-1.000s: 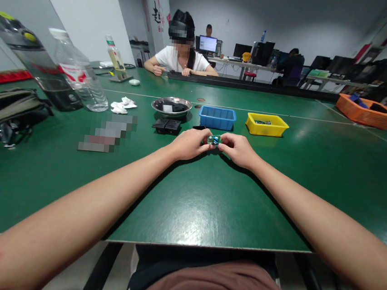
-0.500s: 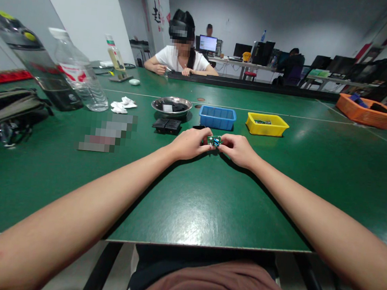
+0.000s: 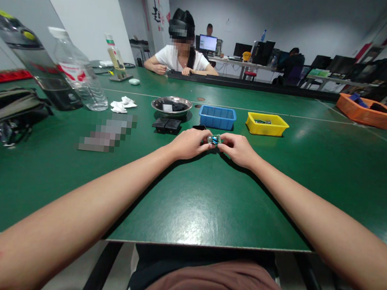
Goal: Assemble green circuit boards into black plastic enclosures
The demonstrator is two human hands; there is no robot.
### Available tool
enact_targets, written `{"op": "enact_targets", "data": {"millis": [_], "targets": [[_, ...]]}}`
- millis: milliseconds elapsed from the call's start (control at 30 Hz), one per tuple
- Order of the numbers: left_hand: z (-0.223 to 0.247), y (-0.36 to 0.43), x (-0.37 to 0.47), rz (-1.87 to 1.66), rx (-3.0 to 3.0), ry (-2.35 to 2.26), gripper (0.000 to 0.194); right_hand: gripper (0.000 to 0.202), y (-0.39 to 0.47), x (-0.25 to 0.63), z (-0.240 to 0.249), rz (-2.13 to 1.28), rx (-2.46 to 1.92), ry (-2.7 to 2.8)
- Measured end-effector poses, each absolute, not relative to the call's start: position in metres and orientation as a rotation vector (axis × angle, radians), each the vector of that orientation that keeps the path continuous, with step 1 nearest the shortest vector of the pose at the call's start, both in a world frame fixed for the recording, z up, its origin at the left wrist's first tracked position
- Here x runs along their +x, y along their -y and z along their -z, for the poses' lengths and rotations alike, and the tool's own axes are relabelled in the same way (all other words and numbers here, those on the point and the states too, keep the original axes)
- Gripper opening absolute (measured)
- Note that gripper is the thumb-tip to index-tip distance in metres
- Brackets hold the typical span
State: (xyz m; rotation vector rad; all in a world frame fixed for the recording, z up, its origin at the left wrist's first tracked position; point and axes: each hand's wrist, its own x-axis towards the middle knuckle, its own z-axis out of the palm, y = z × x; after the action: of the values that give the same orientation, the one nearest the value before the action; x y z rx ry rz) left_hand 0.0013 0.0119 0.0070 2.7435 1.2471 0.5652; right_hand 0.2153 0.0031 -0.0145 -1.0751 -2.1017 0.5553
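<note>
Between my two hands is a small green circuit board (image 3: pixel 215 140) with blue and pale parts on it. My left hand (image 3: pixel 192 143) pinches its left edge between thumb and fingers. On the other side, my right hand (image 3: pixel 237 148) grips the right edge, its fingers closed. A dark flat piece (image 3: pixel 199 127) lies just behind my left hand, partly hidden by it. Two black plastic cases (image 3: pixel 166 125) sit left of that hand. Behind my hands stand a blue bin (image 3: pixel 217 118) and a yellow bin (image 3: pixel 267 125) with small parts inside.
A metal bowl (image 3: pixel 171 112) with dark pieces stands behind the cases. Crumpled tissue (image 3: pixel 124 105), a water bottle (image 3: pixel 80 77), a dark tumbler (image 3: pixel 39 64) and a bag (image 3: pixel 8 111) are on the left. An orange basket (image 3: pixel 370 114) stands far right. A person (image 3: pixel 181 57) sits across the green table (image 3: pixel 188 199).
The circuit board has tilted slightly between my fingers, and its surface catches the light differently. Both hands stay almost where they were.
</note>
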Motion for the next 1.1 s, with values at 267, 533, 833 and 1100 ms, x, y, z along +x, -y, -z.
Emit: {"op": "enact_targets", "data": {"millis": [267, 533, 833, 1100], "targets": [[-0.0074, -0.0114, 0.0020, -0.496, 2.784, -1.282, 0.027, 0.022, -0.0025, 0.2152, 0.0134, -0.556, -1.076, 2.110], [-0.0078, -0.0107, 0.0026, -0.396, 2.840, -1.268, 0.028, 0.016, -0.0027, 0.2149, 0.0127, -0.536, -1.105, 2.128], [-0.0108, -0.0084, 0.0046, -0.279, 2.791, -1.304, 0.030, 0.016, -0.0012, 0.2136, 0.0111, -0.534, -1.113, 2.126], [-0.0103, -0.0078, 0.0046, -0.293, 2.791, -1.306, 0.032, 0.019, -0.0010, 0.2130, 0.0102, -0.549, -1.119, 2.133]]}}
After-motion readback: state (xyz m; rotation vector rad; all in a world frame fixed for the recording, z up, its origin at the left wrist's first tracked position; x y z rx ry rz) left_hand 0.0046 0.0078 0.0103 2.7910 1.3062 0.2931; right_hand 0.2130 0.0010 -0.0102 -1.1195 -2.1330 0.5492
